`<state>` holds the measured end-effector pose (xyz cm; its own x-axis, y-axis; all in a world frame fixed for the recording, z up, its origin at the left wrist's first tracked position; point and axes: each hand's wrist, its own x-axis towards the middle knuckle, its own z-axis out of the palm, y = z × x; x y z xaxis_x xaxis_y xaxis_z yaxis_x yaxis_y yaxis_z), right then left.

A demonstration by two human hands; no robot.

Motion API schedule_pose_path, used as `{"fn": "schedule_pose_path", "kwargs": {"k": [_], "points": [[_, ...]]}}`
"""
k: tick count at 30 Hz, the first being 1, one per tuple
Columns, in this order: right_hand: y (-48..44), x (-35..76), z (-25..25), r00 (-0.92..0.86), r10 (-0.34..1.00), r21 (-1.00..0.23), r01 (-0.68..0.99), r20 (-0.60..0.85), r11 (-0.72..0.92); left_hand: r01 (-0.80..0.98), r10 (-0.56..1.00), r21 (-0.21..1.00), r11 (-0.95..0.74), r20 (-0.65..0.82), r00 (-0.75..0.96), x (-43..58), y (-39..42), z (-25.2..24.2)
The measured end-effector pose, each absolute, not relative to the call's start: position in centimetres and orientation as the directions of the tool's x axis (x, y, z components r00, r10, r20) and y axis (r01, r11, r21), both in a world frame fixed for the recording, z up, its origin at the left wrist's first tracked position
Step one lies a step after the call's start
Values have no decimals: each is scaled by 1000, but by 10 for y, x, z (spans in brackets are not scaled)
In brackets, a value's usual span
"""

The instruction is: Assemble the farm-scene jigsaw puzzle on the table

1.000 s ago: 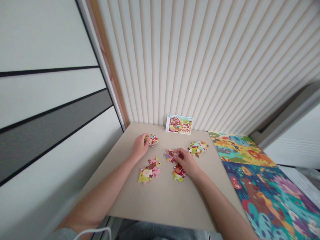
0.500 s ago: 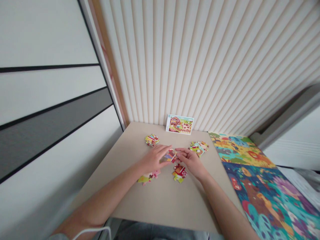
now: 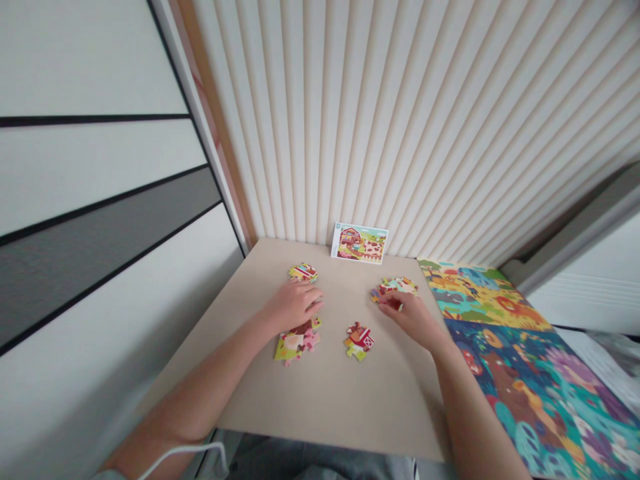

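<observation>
My left hand (image 3: 295,307) hovers at the left of the table, its fingers loosely bent and apart, with nothing visible in them. Just beyond it is a small pile of puzzle pieces (image 3: 303,272). Partly under its near side lie joined puzzle pieces (image 3: 300,343) with pink, brown and yellow-green parts. My right hand (image 3: 407,311) pinches a puzzle piece (image 3: 376,294) with purple on it, at the left edge of another pile of puzzle pieces (image 3: 400,285). Between the hands and closer to me sits a puzzle section (image 3: 359,341) showing a brown horse and a red barn door.
A picture card (image 3: 360,243) of a farm leans against the pleated curtain (image 3: 320,133) at the back of the beige table (image 3: 330,400). Colourful illustrated boards (image 3: 540,373) lie along the right side. A white cabinet (image 3: 110,280) stands at the left.
My hands have moved apart from the middle of the table. The right one has carried the purple puzzle piece to the right pile; the left one has moved left.
</observation>
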<state>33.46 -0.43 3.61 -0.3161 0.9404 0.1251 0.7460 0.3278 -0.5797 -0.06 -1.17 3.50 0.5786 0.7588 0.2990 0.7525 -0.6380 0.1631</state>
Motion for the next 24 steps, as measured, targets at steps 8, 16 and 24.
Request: {"fn": "schedule_pose_path", "kwargs": {"k": [8, 16, 24], "points": [[-27, 311, 42, -626, 769, -639, 646, -130, 418, 866, 895, 303, -398, -79, 439, -30, -17, 50], [-24, 304, 36, -620, 765, -913, 393, -177, 107, 820, 851, 355, -450, -108, 514, -13, -21, 34], [-21, 295, 34, -518, 853, -985, 172, -65, 30, 630, 792, 507, -588, 200, 577, 28, -31, 30]]}}
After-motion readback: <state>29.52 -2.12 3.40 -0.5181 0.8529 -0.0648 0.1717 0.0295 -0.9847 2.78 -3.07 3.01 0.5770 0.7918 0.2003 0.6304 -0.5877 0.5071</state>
